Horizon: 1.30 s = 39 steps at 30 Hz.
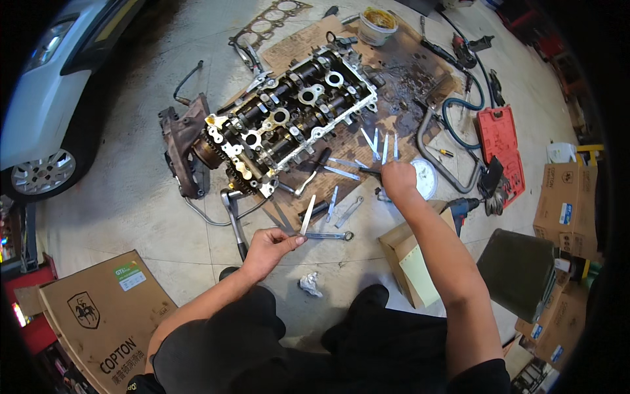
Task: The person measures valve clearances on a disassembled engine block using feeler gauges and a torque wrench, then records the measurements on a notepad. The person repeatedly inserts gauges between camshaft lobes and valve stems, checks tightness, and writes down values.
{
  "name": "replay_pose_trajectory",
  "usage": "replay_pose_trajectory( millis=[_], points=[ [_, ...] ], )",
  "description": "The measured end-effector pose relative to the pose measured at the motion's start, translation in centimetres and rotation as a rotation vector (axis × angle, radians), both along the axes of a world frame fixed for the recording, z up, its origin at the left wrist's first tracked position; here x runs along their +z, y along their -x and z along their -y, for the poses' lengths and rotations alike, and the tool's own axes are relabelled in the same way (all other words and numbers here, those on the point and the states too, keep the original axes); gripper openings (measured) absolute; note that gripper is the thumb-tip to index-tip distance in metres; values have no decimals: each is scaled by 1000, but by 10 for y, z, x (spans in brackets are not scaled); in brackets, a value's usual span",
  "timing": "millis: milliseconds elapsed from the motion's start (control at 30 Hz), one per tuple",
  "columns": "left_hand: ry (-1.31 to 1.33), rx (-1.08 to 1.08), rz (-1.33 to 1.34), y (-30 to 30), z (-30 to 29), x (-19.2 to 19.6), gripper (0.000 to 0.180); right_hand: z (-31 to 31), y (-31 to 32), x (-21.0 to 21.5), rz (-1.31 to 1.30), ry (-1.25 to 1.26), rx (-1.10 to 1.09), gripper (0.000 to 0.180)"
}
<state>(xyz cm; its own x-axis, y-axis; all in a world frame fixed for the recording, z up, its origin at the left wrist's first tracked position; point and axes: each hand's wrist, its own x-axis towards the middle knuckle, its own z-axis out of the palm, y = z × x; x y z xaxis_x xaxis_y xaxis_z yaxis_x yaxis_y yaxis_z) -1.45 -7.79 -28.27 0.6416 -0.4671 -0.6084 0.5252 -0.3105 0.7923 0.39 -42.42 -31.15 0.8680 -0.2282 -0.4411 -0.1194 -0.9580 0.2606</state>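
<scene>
Now we sort feeler blades beside the cylinder head [289, 118]: our left hand [266, 246] pinches one blade [308, 215], our right hand [398, 180] closes over the fanned blades [380, 148]; next probably calls for careful selecting.

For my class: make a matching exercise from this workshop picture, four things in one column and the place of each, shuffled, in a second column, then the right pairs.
Things
1. thin metal strip
2. red tool case
3. white tub
4. crumpled foil scrap

Places
A. open on the floor, far right of the cylinder head
B. on the floor just in front of the person's knees
C. pinched in the left hand
D. at the far edge of the cardboard sheet, beyond the cylinder head

Pairs: 1-C, 2-A, 3-D, 4-B
</scene>
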Motion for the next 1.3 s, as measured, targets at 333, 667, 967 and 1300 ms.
replay_pose_trajectory(
  millis=[333,667,967,1300],
  points=[
    [11,-30,-121,7,11,-36,25,3,10,2,-87,-26,-300,21],
    [49,28,-109,-1,-7,-47,28,-35,31,0,254,-151,-428,14],
    [99,59,-135,4,-14,-55,28,-157,66,-35,353,-587,-867,25],
    [152,80,-203,6,-13,-59,27,-170,45,-40,463,-435,-974,16]
  ],
)
